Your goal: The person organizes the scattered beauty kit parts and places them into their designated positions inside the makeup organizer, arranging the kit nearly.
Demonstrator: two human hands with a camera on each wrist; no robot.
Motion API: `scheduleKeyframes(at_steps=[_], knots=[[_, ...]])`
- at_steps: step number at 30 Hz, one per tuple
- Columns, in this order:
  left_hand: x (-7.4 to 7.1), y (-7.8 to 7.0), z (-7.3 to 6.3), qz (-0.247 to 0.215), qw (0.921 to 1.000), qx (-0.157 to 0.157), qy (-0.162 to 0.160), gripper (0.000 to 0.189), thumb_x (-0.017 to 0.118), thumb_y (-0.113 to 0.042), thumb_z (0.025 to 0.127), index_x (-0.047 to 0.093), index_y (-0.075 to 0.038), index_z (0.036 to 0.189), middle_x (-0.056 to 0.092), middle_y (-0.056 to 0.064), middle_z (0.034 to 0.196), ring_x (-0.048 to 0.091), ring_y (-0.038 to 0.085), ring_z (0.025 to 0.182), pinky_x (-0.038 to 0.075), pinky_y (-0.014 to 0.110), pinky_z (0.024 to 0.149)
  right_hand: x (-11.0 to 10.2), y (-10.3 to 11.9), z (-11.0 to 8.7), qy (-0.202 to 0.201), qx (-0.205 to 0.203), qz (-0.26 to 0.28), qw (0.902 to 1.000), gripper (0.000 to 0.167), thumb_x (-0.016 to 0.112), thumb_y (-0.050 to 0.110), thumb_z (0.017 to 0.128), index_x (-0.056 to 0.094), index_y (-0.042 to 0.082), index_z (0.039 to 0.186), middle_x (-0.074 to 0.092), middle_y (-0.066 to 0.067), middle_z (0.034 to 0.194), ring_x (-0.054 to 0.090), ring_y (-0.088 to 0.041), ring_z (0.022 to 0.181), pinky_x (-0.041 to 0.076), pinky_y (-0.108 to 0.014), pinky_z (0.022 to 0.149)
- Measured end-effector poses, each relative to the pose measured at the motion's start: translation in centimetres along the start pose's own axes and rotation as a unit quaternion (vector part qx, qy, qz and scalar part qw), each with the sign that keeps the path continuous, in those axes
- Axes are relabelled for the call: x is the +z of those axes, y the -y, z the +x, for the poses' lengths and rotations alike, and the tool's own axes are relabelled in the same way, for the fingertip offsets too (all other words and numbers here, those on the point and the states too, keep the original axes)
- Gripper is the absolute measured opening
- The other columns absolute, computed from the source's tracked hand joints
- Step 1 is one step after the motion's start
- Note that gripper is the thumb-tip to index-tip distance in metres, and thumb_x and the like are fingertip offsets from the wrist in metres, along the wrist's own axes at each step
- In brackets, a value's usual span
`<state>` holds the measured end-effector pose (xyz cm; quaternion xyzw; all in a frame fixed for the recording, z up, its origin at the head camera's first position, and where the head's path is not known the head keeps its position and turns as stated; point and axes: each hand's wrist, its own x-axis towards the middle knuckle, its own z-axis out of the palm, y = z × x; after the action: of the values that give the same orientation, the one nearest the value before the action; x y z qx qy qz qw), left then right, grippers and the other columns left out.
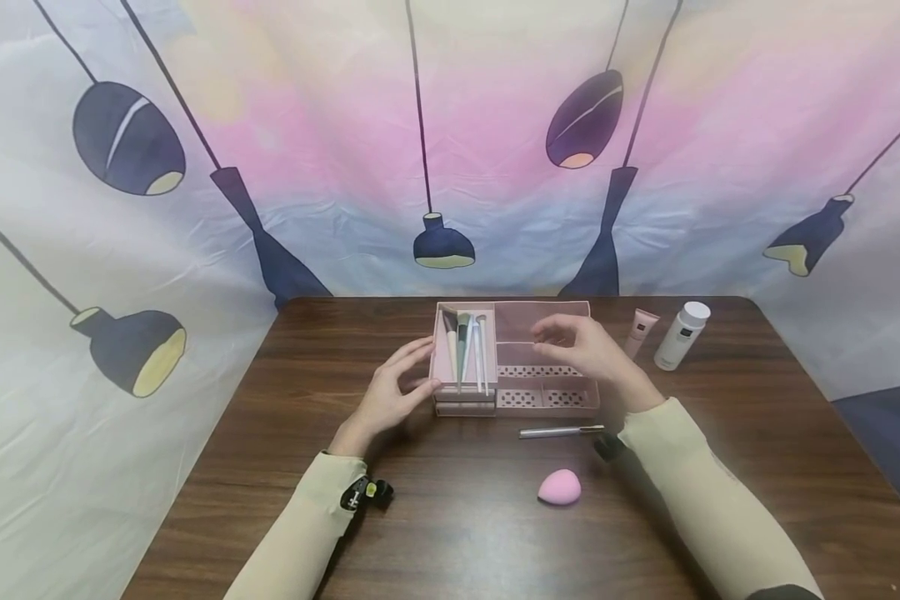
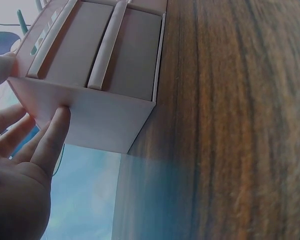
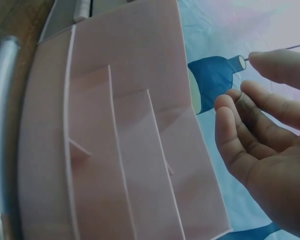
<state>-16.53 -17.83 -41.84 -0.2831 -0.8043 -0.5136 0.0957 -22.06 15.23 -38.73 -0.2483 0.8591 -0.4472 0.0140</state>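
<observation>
A pink makeup organizer (image 1: 515, 319) stands at the far side of the table, with two drawers (image 2: 80, 42) stacked on its left and stepped compartments (image 3: 95, 120) on its right. Several makeup brushes (image 1: 463, 350) lie in the tray above the drawers. My left hand (image 1: 390, 393) is at the organizer's left side, fingertips against the side wall and thumb by the front upper edge. Over the right compartments hovers my right hand (image 1: 581, 346), its fingers loosely bent with nothing between them.
In front of the organizer lies a silver-handled brush (image 1: 561, 432), and nearer to me a pink makeup sponge (image 1: 560, 487). A pink tube (image 1: 641, 331) and a white bottle (image 1: 681, 336) stand to the right. A printed cloth (image 1: 345, 167) hangs behind the table (image 1: 285, 492).
</observation>
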Motion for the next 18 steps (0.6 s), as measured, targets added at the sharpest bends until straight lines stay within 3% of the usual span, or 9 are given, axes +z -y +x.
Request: scheduleKeyframes(at_steps=[5,18], knots=[[0.1,0.2,0.0,-0.013,0.9998,-0.015,-0.002,0.051,0.071,0.005,0.085,0.051,0.014,0.131,0.043,0.030,0.143,0.044,0.043,0.130,0.054,0.059,0.092,0.0,-0.5,-1.0,0.006,0.003,-0.008,0.9999,0.030,0.073,0.020,0.088,0.068,0.004,0.113,0.072,-0.006,0.101,0.066,-0.018,0.093,0.058,-0.031,0.080],[0.2,0.2,0.0,-0.006,0.9999,-0.010,0.000,0.052,0.070,0.002,0.086,0.050,0.013,0.133,0.042,0.028,0.144,0.044,0.044,0.131,0.054,0.057,0.093,0.3,-2.2,-4.8,0.031,-0.011,-0.033,0.9989,0.027,0.074,0.015,0.086,0.070,0.007,0.111,0.073,-0.005,0.102,0.066,-0.013,0.090,0.060,-0.029,0.077]])
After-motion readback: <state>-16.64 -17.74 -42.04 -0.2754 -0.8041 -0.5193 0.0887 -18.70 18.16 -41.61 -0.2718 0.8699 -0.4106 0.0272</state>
